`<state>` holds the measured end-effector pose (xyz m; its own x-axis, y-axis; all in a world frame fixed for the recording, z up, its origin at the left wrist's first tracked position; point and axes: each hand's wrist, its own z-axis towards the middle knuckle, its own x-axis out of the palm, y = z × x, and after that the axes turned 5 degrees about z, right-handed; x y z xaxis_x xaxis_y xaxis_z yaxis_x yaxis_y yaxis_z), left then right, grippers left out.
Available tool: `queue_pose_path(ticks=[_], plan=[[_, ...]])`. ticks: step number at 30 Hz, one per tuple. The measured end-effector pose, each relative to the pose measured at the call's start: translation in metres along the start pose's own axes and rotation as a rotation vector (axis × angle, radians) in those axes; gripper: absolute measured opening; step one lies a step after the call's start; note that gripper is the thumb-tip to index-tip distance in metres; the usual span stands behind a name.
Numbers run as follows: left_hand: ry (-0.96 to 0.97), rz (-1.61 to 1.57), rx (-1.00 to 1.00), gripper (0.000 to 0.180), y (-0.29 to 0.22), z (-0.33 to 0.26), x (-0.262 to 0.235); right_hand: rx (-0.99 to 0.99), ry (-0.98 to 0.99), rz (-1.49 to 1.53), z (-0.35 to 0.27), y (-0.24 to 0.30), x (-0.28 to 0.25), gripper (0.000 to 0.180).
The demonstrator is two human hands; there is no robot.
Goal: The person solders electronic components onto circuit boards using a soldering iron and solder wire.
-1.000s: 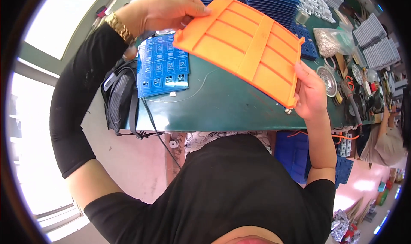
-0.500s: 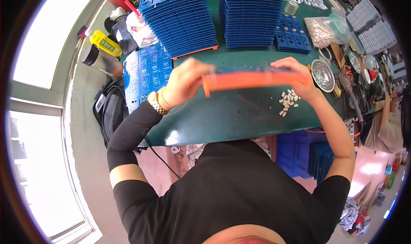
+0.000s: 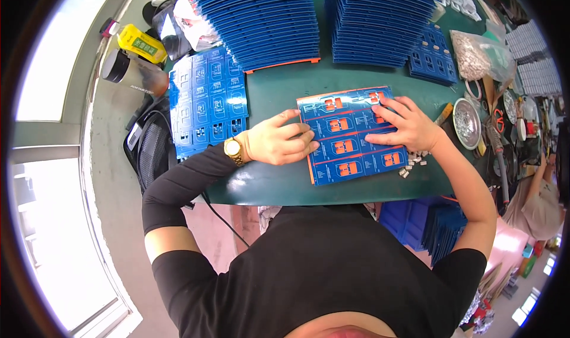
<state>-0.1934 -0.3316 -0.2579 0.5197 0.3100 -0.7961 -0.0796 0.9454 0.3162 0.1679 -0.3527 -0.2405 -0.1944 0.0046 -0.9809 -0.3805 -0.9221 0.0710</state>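
Observation:
A blue circuit board panel (image 3: pixel 350 137) lies on the green table, with an orange plate (image 3: pixel 313 173) under it that shows through its cutouts and along its left and far edges. My left hand (image 3: pixel 276 138) rests at the panel's left edge, its fingers apart and loosely bent, the tips touching the board. Across the panel, my right hand (image 3: pixel 412 127) lies open on the right part, fingers spread. Small whitish connector pieces (image 3: pixel 412 164) sit on the table by the panel's right edge, partly covered by it.
Two tall stacks of blue panels (image 3: pixel 267 29) stand at the back. More panels lie at left (image 3: pixel 208 97) and at back right (image 3: pixel 433 56). A metal bowl (image 3: pixel 466 124), a bag of small parts (image 3: pixel 472 54) and tools are on the right. A yellow bottle (image 3: pixel 139 44) stands far left.
The orange plate, held up edge-on between both hands before, now lies down with the blue panel facing up. Both hands have loosened and rest on the panel. The view has shifted slightly.

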Motion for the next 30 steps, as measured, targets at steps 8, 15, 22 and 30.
queue_pose_path(ticks=[8,15,22,30], plan=[[0.145,-0.059,0.022,0.031,-0.001,-0.002,-0.005,0.029,0.006,-0.117,-0.001,0.008,0.007,0.047],[0.153,-0.14,-0.042,0.036,-0.002,-0.001,-0.007,0.067,0.002,-0.092,-0.003,0.016,0.006,0.05],[0.167,-0.185,-0.067,0.034,-0.001,0.007,-0.007,0.308,-0.156,-0.137,-0.016,0.042,-0.028,0.041],[0.297,-0.14,-0.139,0.03,-0.009,0.018,-0.013,1.091,-2.057,0.642,-0.114,0.114,-0.003,0.037]])
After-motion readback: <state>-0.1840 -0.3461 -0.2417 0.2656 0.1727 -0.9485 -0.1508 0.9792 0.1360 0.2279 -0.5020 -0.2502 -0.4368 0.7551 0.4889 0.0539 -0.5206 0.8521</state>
